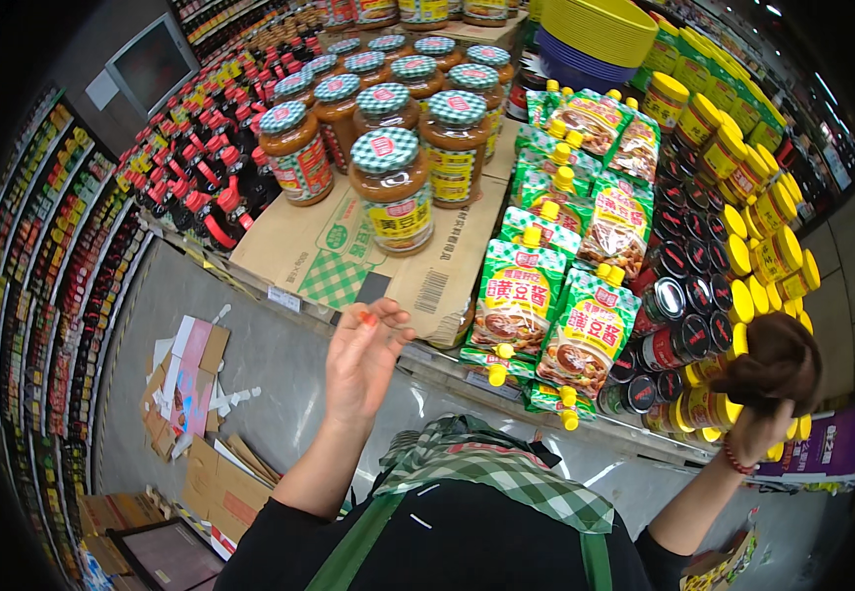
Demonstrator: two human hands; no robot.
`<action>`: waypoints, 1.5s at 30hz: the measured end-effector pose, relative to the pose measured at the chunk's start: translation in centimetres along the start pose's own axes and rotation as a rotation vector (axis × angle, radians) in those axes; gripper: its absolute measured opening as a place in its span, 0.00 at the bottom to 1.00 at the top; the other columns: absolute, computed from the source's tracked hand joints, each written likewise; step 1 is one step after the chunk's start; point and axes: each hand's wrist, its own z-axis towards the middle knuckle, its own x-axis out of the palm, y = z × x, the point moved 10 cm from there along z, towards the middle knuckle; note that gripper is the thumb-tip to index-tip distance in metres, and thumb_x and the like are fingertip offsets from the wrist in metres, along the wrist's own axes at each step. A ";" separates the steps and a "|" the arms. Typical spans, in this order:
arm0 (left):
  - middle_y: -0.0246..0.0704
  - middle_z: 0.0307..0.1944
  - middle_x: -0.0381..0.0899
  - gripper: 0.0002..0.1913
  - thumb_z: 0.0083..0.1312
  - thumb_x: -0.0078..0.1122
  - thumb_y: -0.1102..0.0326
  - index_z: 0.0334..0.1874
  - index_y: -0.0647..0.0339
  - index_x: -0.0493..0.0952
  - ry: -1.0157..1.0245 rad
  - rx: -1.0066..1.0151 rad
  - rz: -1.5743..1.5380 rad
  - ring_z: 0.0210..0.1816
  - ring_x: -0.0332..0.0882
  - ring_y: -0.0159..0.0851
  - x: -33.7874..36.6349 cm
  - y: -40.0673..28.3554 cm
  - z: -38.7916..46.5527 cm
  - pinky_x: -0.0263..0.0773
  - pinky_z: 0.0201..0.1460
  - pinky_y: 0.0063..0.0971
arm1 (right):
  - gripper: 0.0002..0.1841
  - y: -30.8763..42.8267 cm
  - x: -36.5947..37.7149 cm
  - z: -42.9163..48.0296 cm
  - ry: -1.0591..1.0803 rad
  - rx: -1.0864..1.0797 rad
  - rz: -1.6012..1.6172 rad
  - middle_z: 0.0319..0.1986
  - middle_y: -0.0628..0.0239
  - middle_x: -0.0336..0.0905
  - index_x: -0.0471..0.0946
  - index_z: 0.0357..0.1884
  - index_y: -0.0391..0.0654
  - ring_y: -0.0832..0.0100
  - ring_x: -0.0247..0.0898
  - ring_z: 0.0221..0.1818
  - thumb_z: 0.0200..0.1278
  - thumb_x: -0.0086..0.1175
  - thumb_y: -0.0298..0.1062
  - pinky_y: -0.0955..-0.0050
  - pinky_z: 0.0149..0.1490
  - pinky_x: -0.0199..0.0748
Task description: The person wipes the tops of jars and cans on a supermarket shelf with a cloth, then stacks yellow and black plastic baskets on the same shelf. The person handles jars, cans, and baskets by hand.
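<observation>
My left hand (365,347) is raised in front of the cardboard sheet (427,266) at the display's near edge, its fingers loosely curled and apart. A small orange-red spot shows by its fingertips; whether it is a mark or a thing cannot be told. At the right, my right hand (759,439) grips a dark brown bundle (774,366), perhaps cloth, which hides most of the fingers. Glass jars of brown soybean paste with green checked lids (390,188) stand upright on the cardboard. Green spouted sauce pouches (519,295) lie in overlapping rows beside them.
Dark-lidded jars (682,336) and yellow-lidded jars (770,251) lie stacked at the right. Red-capped bottles (213,170) fill the left. Behind are nested yellow tubs (597,29). Flattened cartons (228,491) lie on the floor at lower left, near stocked shelves (51,295).
</observation>
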 end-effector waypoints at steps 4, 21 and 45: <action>0.37 0.44 0.74 0.03 0.66 0.52 0.67 0.37 0.55 0.69 0.092 -0.090 0.099 0.47 0.73 0.37 -0.6 0.5 -1.6 0.69 0.51 0.34 | 0.28 -5.5 10.7 -3.9 0.025 0.183 0.135 0.60 0.56 0.62 0.57 0.64 0.37 0.60 0.61 0.61 0.66 0.44 0.40 0.60 0.66 0.58; 0.43 0.65 0.58 0.47 0.52 0.70 0.61 0.69 0.63 0.48 0.074 0.434 1.425 0.69 0.54 0.44 2.3 -8.6 11.6 0.61 0.65 0.39 | 0.22 -6.3 38.6 -0.6 0.702 0.034 0.021 0.49 0.62 0.72 0.68 0.55 0.35 0.69 0.68 0.51 0.59 0.44 0.32 0.70 0.58 0.63; 0.43 0.64 0.59 0.43 0.51 0.68 0.57 0.66 0.61 0.53 0.738 0.230 1.190 0.64 0.61 0.42 0.5 -0.9 17.3 0.59 0.66 0.33 | 0.11 -13.7 57.5 -1.3 1.017 -0.317 -1.306 0.28 0.51 0.78 0.71 0.31 0.39 0.50 0.76 0.32 0.43 0.54 0.29 0.53 0.38 0.73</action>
